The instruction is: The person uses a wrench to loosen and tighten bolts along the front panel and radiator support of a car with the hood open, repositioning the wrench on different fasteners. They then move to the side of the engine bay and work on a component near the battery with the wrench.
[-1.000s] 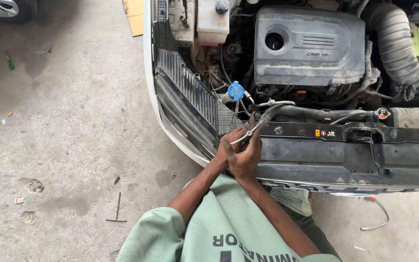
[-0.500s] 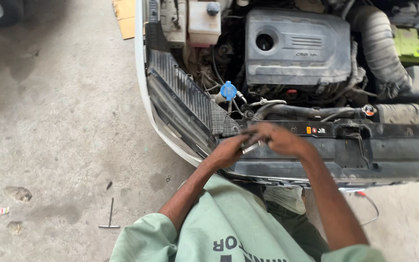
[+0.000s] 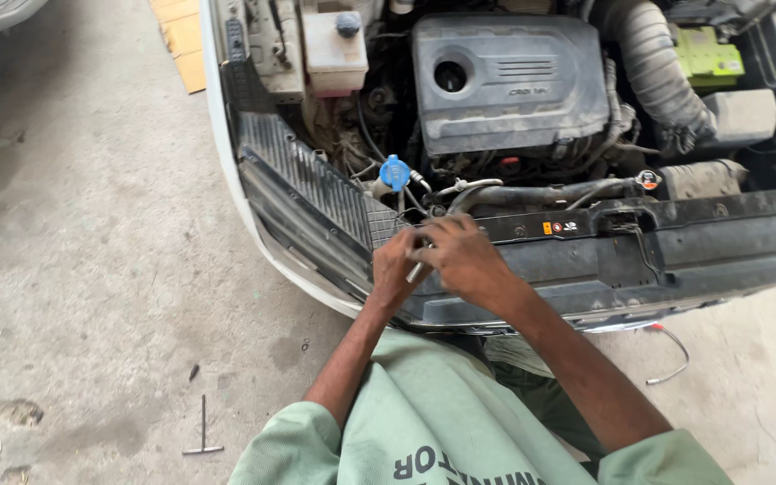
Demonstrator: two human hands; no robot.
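Observation:
My left hand (image 3: 394, 268) and my right hand (image 3: 462, 256) meet at the front edge of an open car engine bay, on the black radiator support panel (image 3: 675, 247). A thin silver metal tool (image 3: 418, 267) sticks out between them; both hands close around it. Its tip is hidden under my fingers. Just behind my hands sits a blue filler cap (image 3: 395, 171), and a dark plastic engine cover (image 3: 509, 81) lies further back. The slatted black grille panel (image 3: 307, 193) runs to the left of my left hand.
A T-shaped metal tool (image 3: 203, 431) lies on the concrete floor at lower left. A bent wire (image 3: 671, 359) hangs under the bumper at right. A white coolant tank (image 3: 334, 45), a ribbed intake hose (image 3: 666, 72) and a yellow board (image 3: 181, 40) are at the back.
My right arm swung out to the right and my right hand now covers the tool from above. The view shifted, so the car sits further left and closer.

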